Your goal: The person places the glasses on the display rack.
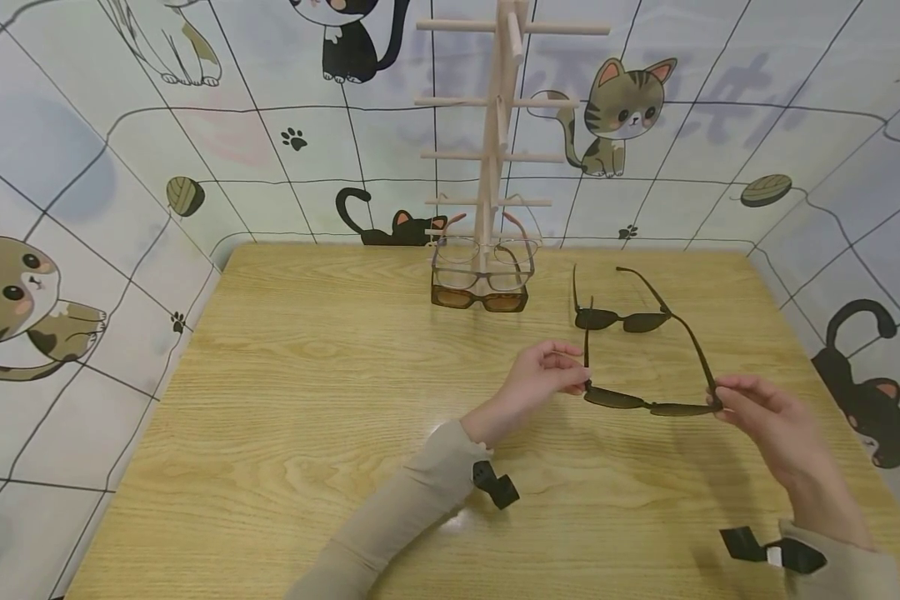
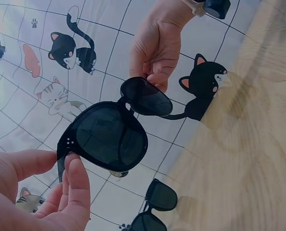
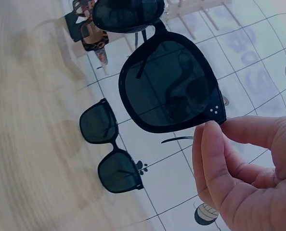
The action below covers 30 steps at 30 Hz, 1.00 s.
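Both hands hold up one pair of black sunglasses over the right half of the table, temples unfolded and pointing away. My left hand pinches the frame's left hinge corner between thumb and fingers. At the opposite corner my right hand pinches the hinge, where small silver dots show on the frame. Just beyond, a second pair of black sunglasses stands on the table with its temples spread; it also shows below the held pair in the left wrist view.
A wooden display stand with several rows of pegs rises at the table's back middle. Glasses with clear lenses hang on its lower part, above brown-tinted sunglasses. Cat-patterned cloth walls the wooden table at the back and sides.
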Motion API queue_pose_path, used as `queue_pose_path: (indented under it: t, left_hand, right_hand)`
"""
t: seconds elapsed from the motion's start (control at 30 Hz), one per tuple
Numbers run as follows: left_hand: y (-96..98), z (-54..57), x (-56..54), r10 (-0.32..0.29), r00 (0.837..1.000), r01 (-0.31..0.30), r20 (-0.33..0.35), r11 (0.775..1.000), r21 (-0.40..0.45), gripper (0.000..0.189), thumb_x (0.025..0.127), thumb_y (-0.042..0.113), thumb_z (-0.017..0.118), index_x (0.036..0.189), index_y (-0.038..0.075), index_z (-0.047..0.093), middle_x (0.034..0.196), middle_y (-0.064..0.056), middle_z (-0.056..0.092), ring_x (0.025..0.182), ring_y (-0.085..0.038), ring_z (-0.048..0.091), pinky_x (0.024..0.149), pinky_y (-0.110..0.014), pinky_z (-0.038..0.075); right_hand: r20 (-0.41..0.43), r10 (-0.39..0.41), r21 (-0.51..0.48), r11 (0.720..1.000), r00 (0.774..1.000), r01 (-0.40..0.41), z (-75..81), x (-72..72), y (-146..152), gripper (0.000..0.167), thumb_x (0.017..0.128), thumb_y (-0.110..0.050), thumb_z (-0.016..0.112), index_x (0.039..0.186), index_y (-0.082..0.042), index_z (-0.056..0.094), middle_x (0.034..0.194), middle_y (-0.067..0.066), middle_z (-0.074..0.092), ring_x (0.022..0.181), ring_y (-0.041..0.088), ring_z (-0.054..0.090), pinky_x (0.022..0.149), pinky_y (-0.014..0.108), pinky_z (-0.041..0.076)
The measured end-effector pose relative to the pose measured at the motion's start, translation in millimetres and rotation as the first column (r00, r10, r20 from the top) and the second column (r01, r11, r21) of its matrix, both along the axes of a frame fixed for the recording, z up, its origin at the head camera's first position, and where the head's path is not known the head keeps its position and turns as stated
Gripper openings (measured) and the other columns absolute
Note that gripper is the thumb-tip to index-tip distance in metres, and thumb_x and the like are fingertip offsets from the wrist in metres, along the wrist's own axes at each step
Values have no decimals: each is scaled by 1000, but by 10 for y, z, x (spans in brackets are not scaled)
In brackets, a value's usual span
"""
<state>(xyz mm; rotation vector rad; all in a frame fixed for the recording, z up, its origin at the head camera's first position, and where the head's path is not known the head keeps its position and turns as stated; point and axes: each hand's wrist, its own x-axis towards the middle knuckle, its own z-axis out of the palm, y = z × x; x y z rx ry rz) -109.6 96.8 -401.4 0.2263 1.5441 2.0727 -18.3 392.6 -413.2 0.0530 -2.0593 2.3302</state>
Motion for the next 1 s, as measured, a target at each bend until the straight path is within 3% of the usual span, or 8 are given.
queue_pose_path:
  t: [0.2, 0.53, 0.8, 1.0]
  left_hand:
    - [-34, 118, -34, 9, 1000, -9, -23, 1000, 19, 25, 85, -6, 64, 109, -4, 58, 79, -4, 62, 62, -12, 61, 71, -34, 57]
    - [-109, 459, -81, 31, 996, -28, -84, 999, 34, 26, 85, -5, 64, 110, -7, 57, 80, -4, 61, 62, -11, 60, 71, -31, 56]
    - [-168, 621, -129, 65, 991, -57, -120, 996, 75, 28, 86, -6, 63, 113, -9, 56, 80, -2, 62, 63, -11, 61, 71, -34, 57]
    - [-190, 715, -176, 93, 986, -80, -135, 992, 99, 27, 85, -7, 63, 111, -8, 57, 80, -2, 61, 62, -10, 61, 72, -35, 57]
  right_hand:
    - [-83, 44, -62, 997, 996, -50, -190, -148, 252, 26, 93, 14, 43, 114, 11, 57, 103, 11, 67, 96, 17, 65, 76, 23, 54]
    - [-28, -69, -69, 995, 997, 66, 549, -151, -256, 23, 91, 12, 50, 98, -2, 67, 93, 1, 64, 82, 8, 65, 70, 16, 53]
    - [-40, -54, -113, 992, 998, 50, 755, -268, -299, 22, 90, 13, 50, 99, 2, 67, 91, 5, 67, 81, 12, 66, 69, 18, 53]
    - [-76, -79, -54, 996, 994, 75, 866, -362, -319, 21, 90, 12, 50, 99, 2, 67, 90, 4, 67, 81, 11, 65, 68, 17, 52]
